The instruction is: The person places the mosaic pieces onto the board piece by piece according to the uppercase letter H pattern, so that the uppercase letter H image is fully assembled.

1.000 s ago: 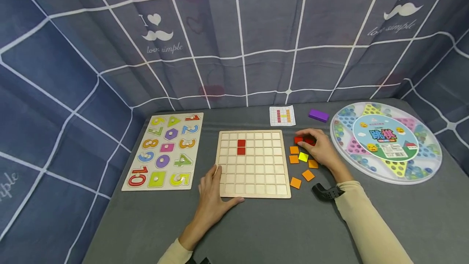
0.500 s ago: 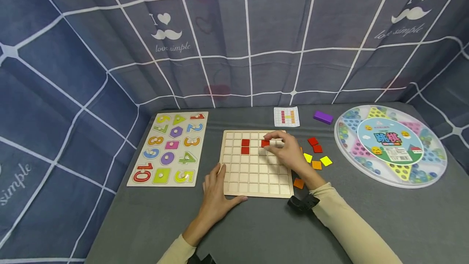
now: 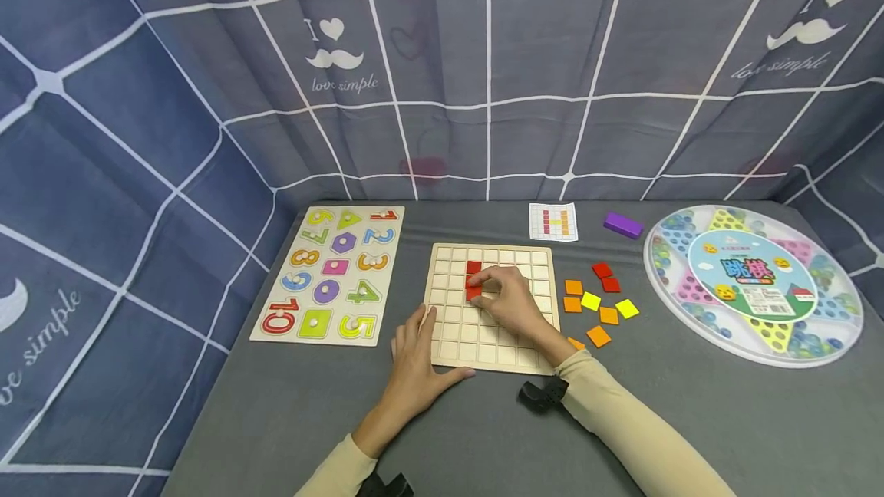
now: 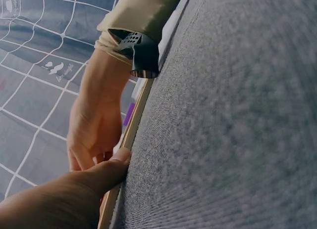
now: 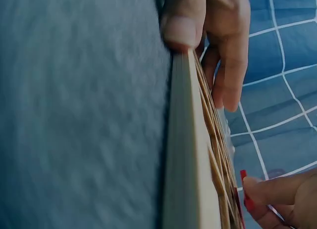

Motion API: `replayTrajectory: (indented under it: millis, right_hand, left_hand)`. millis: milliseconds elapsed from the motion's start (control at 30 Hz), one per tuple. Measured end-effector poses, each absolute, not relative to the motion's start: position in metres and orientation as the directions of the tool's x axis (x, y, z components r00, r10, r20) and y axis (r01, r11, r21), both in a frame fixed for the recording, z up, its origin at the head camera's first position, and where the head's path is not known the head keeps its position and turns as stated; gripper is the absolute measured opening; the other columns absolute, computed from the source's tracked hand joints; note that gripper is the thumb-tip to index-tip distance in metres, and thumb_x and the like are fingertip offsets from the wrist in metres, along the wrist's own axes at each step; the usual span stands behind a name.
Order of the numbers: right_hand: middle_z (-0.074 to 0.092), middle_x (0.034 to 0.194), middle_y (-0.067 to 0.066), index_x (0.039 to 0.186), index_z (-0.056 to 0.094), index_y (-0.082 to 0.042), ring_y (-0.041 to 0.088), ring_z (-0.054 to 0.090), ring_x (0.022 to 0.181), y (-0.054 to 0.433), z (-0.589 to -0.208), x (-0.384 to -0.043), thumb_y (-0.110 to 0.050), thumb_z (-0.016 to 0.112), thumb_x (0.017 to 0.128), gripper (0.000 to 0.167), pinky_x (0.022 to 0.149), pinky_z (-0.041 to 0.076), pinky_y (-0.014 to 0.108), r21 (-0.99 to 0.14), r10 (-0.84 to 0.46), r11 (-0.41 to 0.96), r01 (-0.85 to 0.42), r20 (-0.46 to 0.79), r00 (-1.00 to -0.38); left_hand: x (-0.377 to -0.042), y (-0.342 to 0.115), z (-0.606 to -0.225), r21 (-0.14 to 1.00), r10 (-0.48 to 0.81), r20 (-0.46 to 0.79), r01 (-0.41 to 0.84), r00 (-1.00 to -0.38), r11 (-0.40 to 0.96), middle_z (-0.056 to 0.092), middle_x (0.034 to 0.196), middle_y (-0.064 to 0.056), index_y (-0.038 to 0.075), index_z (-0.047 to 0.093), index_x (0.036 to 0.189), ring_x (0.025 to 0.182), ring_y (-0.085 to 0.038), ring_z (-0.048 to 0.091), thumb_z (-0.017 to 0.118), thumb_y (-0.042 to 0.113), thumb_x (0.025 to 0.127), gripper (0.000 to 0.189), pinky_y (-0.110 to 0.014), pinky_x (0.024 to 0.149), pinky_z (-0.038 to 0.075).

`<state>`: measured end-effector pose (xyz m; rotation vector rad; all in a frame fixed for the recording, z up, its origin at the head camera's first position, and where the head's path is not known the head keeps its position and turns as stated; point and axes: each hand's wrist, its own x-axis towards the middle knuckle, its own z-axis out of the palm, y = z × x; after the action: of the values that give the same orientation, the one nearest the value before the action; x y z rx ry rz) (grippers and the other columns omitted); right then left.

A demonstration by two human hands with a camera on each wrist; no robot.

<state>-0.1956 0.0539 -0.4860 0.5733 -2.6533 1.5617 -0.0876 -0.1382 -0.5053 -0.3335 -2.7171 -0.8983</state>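
Note:
A square wooden grid board lies in front of me. My left hand rests against its left side with straight fingers, the thumb touching the near edge. My right hand is over the upper middle of the board and pinches a red square tile between thumb and fingertips. Just beyond those fingertips, a red tile sits in a grid cell, with another directly below it, partly covered by the fingers. The held tile is at the lower end of this short red column.
Right of the board lie loose orange tiles, yellow tiles and red tiles. Behind them are a pattern card and a purple block. A number puzzle lies left, a round Chinese checkers set right.
My right hand has gone from the loose tiles onto the board, carrying a red tile, then leftward to the red column. The left hand has stayed at the board's corner. The head view has shifted slightly.

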Motion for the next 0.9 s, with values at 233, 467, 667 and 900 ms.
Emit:
replayTrajectory:
  millis: [233,467,667,900]
  right_hand:
    - [0.074,0.103,0.000,0.097,0.074,-0.016,0.027,0.051,0.115,0.053,-0.493,-0.195,-0.011,0.083,0.077,0.023,0.101,0.024,0.050,-0.803,-0.288,0.475,-0.359,0.244,-0.926]
    - [0.073,0.103,-0.003,0.096,0.074,-0.018,0.027,0.049,0.117,0.052,-0.498,-0.195,-0.013,0.083,0.078,0.021,0.101,0.023,0.052,-0.780,-0.297,0.477,-0.404,0.290,-0.910]
    - [0.072,0.106,-0.003,0.096,0.074,-0.019,0.026,0.050,0.117,0.050,-0.500,-0.195,-0.014,0.083,0.078,0.020,0.101,0.024,0.052,-0.774,-0.303,0.483,-0.410,0.291,-0.907]
    - [0.071,0.109,-0.001,0.095,0.074,-0.018,0.028,0.050,0.117,0.051,-0.502,-0.193,-0.013,0.083,0.078,0.020,0.100,0.025,0.053,-0.761,-0.308,0.489,-0.426,0.306,-0.901]
  left_hand:
    - [-0.090,-0.137,-0.504,0.552,0.147,0.296,0.294,-0.944,0.780,0.034,0.151,-0.024,0.000,0.035,0.150,0.116,-0.033,0.038,0.088,0.051,0.064,0.113,-0.042,0.088,0.029]
    - [-0.090,-0.137,-0.503,0.519,0.150,0.347,0.323,-0.926,0.792,0.036,0.148,-0.026,-0.002,0.037,0.148,0.114,-0.033,0.040,0.088,0.051,0.062,0.114,-0.042,0.085,0.030]
    - [-0.089,-0.137,-0.505,0.513,0.145,0.356,0.323,-0.923,0.796,0.037,0.147,-0.026,-0.002,0.037,0.147,0.112,-0.032,0.040,0.089,0.050,0.061,0.113,-0.042,0.084,0.030]
    - [-0.088,-0.137,-0.506,0.509,0.143,0.349,0.315,-0.926,0.801,0.037,0.148,-0.026,-0.002,0.037,0.147,0.111,-0.033,0.040,0.089,0.050,0.061,0.113,-0.041,0.083,0.030]
